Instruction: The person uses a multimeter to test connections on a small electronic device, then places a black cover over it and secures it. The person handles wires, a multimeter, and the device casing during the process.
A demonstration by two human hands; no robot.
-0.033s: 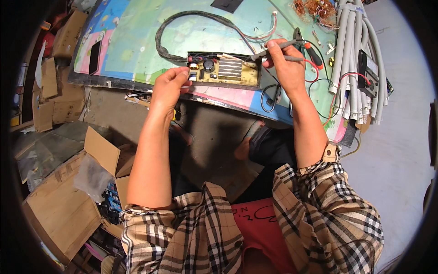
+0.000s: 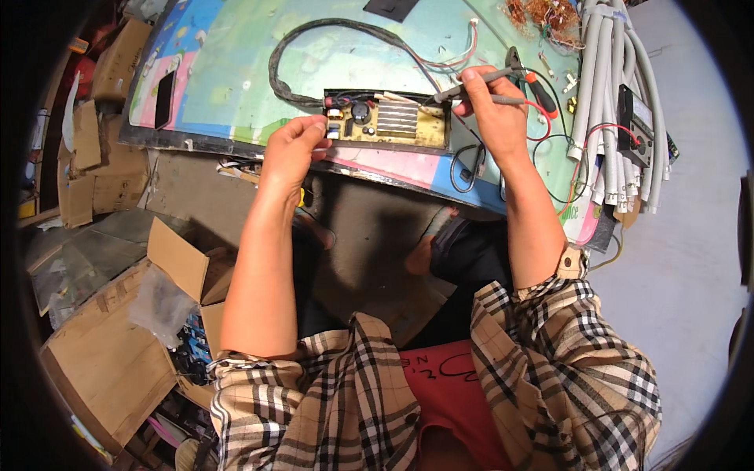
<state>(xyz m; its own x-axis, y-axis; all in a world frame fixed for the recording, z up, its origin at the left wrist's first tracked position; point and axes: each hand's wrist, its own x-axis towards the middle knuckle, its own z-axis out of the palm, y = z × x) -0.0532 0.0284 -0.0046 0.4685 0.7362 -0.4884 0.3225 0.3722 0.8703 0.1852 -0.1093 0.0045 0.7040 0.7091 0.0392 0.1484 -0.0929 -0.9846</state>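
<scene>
On the colourful tabletop lies a circuit board in a dark tray, with a finned silver heatsink and a round black capacitor. My left hand pinches the left end of the board, thumb and fingertips together. Above the board's right end, my right hand is closed round two grey multimeter probes. One probe points left, its tip near the board's upper right corner; whether it touches I cannot tell. The other probe points right. Their leads run toward a multimeter.
A black sleeved cable loops behind the board. Pliers and an orange-black screwdriver lie beyond my right hand. Grey tubes are bundled at right, near copper wire. A phone lies left; cardboard boxes stand below.
</scene>
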